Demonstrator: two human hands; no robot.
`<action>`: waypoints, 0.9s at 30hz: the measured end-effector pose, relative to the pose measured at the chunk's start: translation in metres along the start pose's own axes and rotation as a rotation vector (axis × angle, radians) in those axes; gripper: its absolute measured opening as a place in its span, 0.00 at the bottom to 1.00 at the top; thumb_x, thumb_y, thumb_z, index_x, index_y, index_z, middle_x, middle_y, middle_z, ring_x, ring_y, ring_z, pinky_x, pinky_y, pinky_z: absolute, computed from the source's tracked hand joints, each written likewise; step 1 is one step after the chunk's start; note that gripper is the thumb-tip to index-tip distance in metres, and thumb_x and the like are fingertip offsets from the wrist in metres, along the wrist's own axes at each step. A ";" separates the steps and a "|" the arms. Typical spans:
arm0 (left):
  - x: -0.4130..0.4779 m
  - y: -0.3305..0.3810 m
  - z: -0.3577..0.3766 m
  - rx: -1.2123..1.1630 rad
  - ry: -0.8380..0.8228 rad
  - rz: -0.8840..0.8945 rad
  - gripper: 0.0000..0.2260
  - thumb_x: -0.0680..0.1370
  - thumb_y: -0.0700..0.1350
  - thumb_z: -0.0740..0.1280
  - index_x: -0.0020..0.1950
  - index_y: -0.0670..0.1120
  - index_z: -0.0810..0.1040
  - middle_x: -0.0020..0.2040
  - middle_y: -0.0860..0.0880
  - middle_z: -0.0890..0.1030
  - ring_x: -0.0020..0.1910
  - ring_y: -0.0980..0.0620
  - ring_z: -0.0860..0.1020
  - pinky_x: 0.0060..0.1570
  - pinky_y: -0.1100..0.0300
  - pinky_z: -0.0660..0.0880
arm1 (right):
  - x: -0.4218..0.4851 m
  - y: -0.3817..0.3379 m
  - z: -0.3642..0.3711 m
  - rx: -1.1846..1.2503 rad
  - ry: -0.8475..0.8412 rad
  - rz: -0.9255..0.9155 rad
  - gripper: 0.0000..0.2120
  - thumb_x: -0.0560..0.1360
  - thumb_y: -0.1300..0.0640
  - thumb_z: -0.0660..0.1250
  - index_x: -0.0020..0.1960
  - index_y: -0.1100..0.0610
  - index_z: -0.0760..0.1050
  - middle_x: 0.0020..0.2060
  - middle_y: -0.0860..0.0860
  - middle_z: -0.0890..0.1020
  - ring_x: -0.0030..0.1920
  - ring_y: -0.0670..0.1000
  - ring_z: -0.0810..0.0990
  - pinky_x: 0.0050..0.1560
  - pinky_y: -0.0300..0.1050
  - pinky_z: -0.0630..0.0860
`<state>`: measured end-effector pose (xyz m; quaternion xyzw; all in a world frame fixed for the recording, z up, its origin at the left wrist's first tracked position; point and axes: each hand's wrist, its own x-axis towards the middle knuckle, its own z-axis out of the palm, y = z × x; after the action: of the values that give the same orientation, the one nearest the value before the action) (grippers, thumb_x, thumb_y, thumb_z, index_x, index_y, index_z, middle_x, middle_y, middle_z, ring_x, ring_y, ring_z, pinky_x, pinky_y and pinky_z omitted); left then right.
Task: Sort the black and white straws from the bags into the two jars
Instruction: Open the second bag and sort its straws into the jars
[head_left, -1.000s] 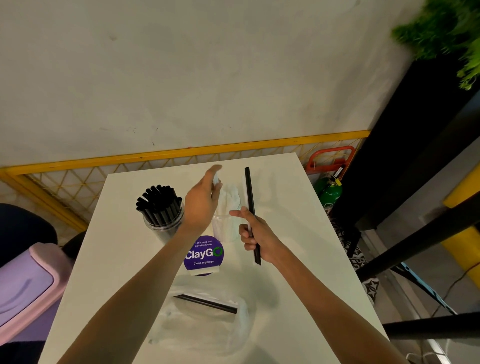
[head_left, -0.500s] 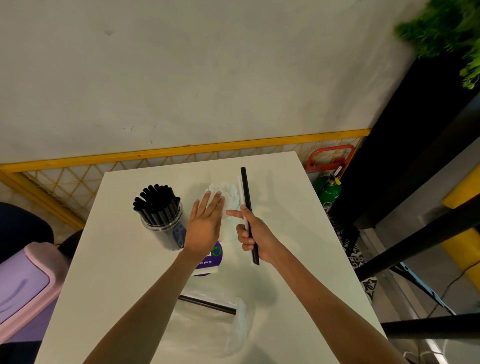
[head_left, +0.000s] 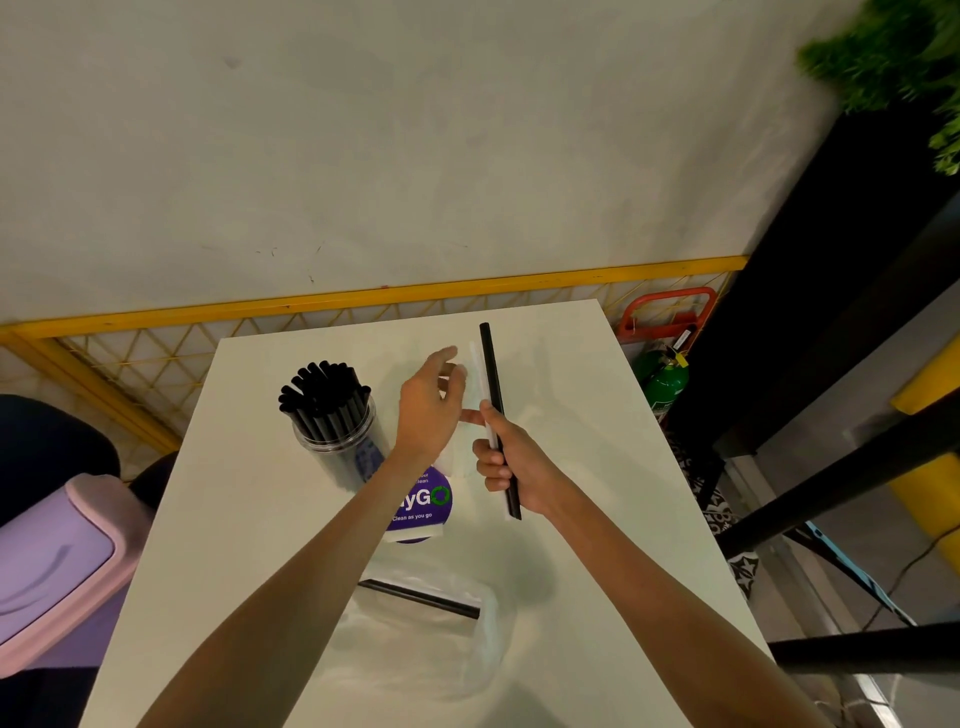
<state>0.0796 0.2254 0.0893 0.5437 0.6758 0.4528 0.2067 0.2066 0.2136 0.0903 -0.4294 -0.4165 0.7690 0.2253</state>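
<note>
Black straw (head_left: 489, 364): gripped in right hand (head_left: 511, 462) | left hand (head_left: 428, 410): fingers loosely spread

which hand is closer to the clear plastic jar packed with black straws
Left. The left hand hovers just right of the clear plastic jar; the right hand, gripping a long black straw, sits beyond it, farther right.

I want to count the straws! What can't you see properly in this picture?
Clear jar, head view: left hand covers most of it.
Purple sticker, head view: left forearm hides its first letters.
Plastic bag, head view: crumpled film could hide white straws.
</note>
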 end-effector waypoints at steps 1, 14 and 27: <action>0.004 0.005 0.001 -0.080 -0.031 -0.097 0.14 0.80 0.41 0.60 0.64 0.39 0.72 0.52 0.42 0.80 0.46 0.46 0.80 0.49 0.51 0.78 | -0.001 0.000 0.001 0.005 -0.005 0.002 0.16 0.81 0.43 0.51 0.54 0.48 0.74 0.20 0.46 0.61 0.19 0.43 0.58 0.20 0.32 0.59; 0.026 0.020 -0.016 -0.337 -0.115 -0.314 0.06 0.78 0.35 0.62 0.53 0.36 0.75 0.42 0.42 0.80 0.29 0.61 0.78 0.30 0.69 0.75 | -0.001 -0.002 0.002 -0.029 -0.024 0.016 0.19 0.81 0.43 0.51 0.61 0.54 0.73 0.20 0.45 0.61 0.19 0.43 0.58 0.21 0.32 0.59; 0.054 0.037 -0.063 -0.108 0.334 0.188 0.21 0.79 0.38 0.62 0.70 0.42 0.60 0.44 0.44 0.77 0.34 0.58 0.76 0.35 0.72 0.74 | -0.003 0.002 -0.012 0.137 0.037 0.029 0.28 0.79 0.37 0.45 0.57 0.55 0.74 0.19 0.47 0.64 0.18 0.43 0.60 0.19 0.33 0.60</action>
<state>0.0341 0.2504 0.1638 0.5097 0.6217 0.5896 0.0776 0.2185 0.2161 0.0860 -0.4330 -0.3525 0.7909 0.2505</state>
